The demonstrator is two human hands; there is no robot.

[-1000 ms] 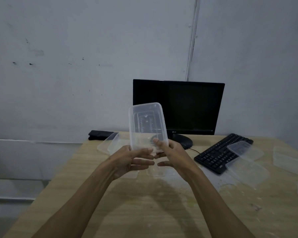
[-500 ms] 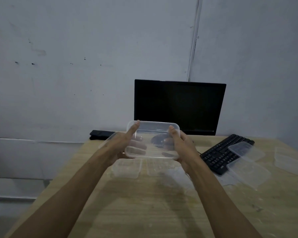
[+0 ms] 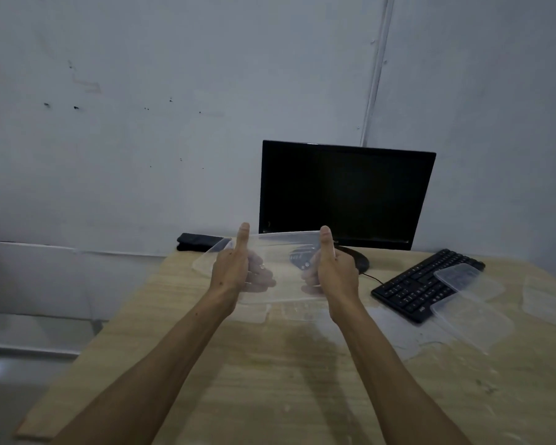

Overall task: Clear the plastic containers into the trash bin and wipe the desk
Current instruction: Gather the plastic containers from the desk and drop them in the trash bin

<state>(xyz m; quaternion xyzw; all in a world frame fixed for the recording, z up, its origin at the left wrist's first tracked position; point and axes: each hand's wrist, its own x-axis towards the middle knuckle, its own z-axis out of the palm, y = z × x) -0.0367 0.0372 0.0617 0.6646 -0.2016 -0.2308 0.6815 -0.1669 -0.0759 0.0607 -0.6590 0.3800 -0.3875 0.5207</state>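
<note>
Clear plastic container (image 3: 283, 268) sat held between left hand (image 3: 230, 268) and right hand (image 3: 334, 271), thumbs up over its rim, while others (image 3: 472, 313) lay right of that grip on the unwiped worktop (image 3: 270, 380), no bin visible.

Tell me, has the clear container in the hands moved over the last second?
Yes. The clear container, then upright across the monitor screen, now lies long side level, only its top edge reaching the monitor's bottom edge.
</note>
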